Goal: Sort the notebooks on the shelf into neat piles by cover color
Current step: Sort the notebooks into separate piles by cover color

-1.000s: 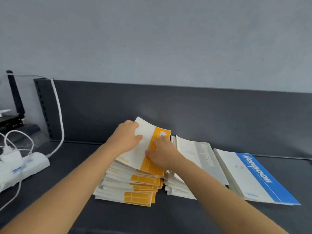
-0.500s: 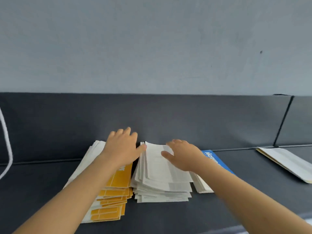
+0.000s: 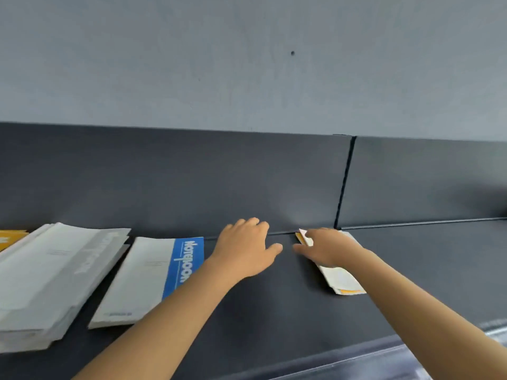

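The view has swung right along the dark shelf (image 3: 274, 311) since half a second ago, when both hands were pressed on the orange and grey piles; now those piles have slid to the 9 o'clock side of the frame and the hands have reached out toward a small loose stack of notebooks (image 3: 338, 281) at about 3 o'clock. The left hand (image 3: 244, 250) hovers spread and empty over bare shelf near the centre, fingers apart, holding nothing. The right hand (image 3: 327, 249) lies flat on top of the loose stack, fingers extended; whether it has any grip on the covers cannot be told, since the palm hides them. This suggests the orange pile has been left as it is and the person is going for the remaining strays, so the sorting looks well along but not finished. At 9 o'clock the grey pile (image 3: 52, 278) sits fanned and somewhat uneven, with the blue notebook (image 3: 153, 278) lying just beside it toward the centre, partly covered by the left forearm. Only a sliver of the orange pile (image 3: 9, 238) shows at the left edge, the rest cut off. The loose stack shows orange at its near and far corners, but its top cover is mostly hidden under the right hand and blurred, so its colour is uncertain.
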Motion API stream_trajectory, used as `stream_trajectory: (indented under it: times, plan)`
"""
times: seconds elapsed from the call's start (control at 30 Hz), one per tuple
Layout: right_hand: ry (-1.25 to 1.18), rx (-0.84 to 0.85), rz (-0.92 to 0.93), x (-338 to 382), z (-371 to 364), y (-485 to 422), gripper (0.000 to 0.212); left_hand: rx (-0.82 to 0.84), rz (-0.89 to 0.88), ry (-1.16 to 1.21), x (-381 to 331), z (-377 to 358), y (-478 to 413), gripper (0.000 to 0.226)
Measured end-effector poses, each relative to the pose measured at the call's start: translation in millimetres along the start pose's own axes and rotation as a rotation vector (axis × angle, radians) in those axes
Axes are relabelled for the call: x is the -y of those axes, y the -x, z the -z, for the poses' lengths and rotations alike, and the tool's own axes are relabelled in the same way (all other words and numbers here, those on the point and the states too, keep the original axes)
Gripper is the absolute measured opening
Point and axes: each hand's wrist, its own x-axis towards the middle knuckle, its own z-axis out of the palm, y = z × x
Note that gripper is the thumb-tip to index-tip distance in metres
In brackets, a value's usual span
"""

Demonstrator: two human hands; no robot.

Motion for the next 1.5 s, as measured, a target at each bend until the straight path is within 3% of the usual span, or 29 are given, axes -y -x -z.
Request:
stream_trajectory:
  times: [0.17, 0.3, 0.47, 0.67, 0.73, 0.83, 0.97, 1.1, 1.27, 1.33, 1.43, 1.5]
  plan:
    - [-0.080, 0.021, -0.057, -83.7, -23.7, -38.7, 0.053, 0.175, 0.168, 0.239, -79.5, -35.8, -46.6, 0.040]
    - [-0.149, 0.035, 0.016, -110.8, -40.1, -61.1, 0.036, 0.165, 0.278, 0.376, -106.4, -59.2, -78.3, 0.022]
    - [-0.138, 0.006, 0.082, -113.8, -61.1, -67.2, 0.045, 0.017, 0.327, 0.533, -110.2, -73.4, -89.0, 0.063]
    - [-0.321, 0.061, 0.088, -107.7, -50.2, -70.8, 0.042, -0.070, 0.288, 0.871, -113.5, -73.7, -85.4, 0.077]
    - [-0.377, 0.000, 0.072, -107.7, -46.7, -66.7, 0.042, -0.027, 0.340, 1.020, -113.4, -74.7, -87.2, 0.080]
    - [-0.361, -0.224, 0.019, -112.4, -39.9, -60.5, 0.055, -0.048, 0.436, 1.173, -111.9, -72.7, -88.5, 0.075]
    - [-0.581, -0.292, -0.014, -110.7, -29.1, -51.7, 0.065, -0.179, 0.394, 1.137, -109.6, -60.9, -86.7, 0.033]
    - [-0.762, -0.206, 0.021, -99.0, -10.0, -41.2, 0.059, -0.252, 0.341, 1.007, -94.9, -44.5, -83.0, 0.030]
    - [-0.755, -0.059, 0.073, -52.0, 19.8, -21.9, 0.048, -0.213, 0.358, 0.900, -38.1, -18.4, -57.4, 0.022]
    - [-0.740, -0.018, 0.125, -20.3, 27.4, -13.8, 0.054, -0.204, 0.344, 0.884, -5.7, -6.7, -40.1, 0.018]
    - [-0.768, 0.057, 0.206, 40.2, 29.0, -4.6, 0.074, -0.208, 0.306, 0.904, 47.4, 14.7, -5.3, 0.036]
    - [-0.799, 0.092, 0.249, 90.0, 26.5, 3.5, 0.077, -0.235, 0.299, 0.834, 90.7, 29.7, 21.9, 0.031]
